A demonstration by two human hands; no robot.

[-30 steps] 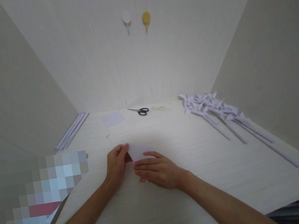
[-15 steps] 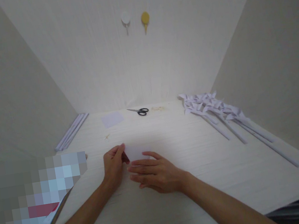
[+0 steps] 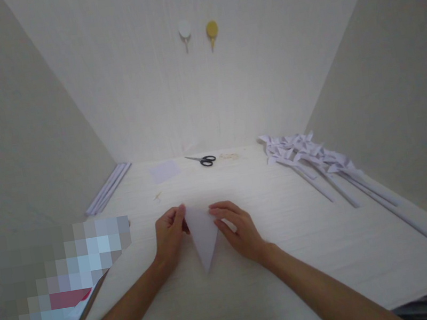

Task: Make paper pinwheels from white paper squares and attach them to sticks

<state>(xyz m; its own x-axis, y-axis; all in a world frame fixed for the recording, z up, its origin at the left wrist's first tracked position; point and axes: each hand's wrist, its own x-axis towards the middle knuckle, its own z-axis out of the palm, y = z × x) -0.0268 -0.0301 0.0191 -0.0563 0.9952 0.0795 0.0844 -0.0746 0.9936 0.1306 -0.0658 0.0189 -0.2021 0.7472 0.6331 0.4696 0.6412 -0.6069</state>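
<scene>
Between my hands is a white sheet of paper [image 3: 203,234], its visible part narrowing to a point toward me. My left hand [image 3: 170,236] pinches its upper left corner between thumb and fingers. At the right edge, my right hand [image 3: 241,231] grips the paper with the thumb below and the fingers above. Beyond them, a flat square of white paper [image 3: 164,171] lies on the table, with black-handled scissors [image 3: 206,160] to its right.
Several white paper pinwheels on sticks [image 3: 305,151] lie in a heap at the right. Rolled paper sticks [image 3: 108,189] rest at the back left. A tablet-like device [image 3: 90,277], mostly pixelated, stands at the left. Two hooks, white [image 3: 184,29] and yellow [image 3: 211,29], are on the wall.
My right hand has moved up and right, from lying over the paper to gripping its right edge. The paper's lower point now shows. The whole view has shifted slightly.
</scene>
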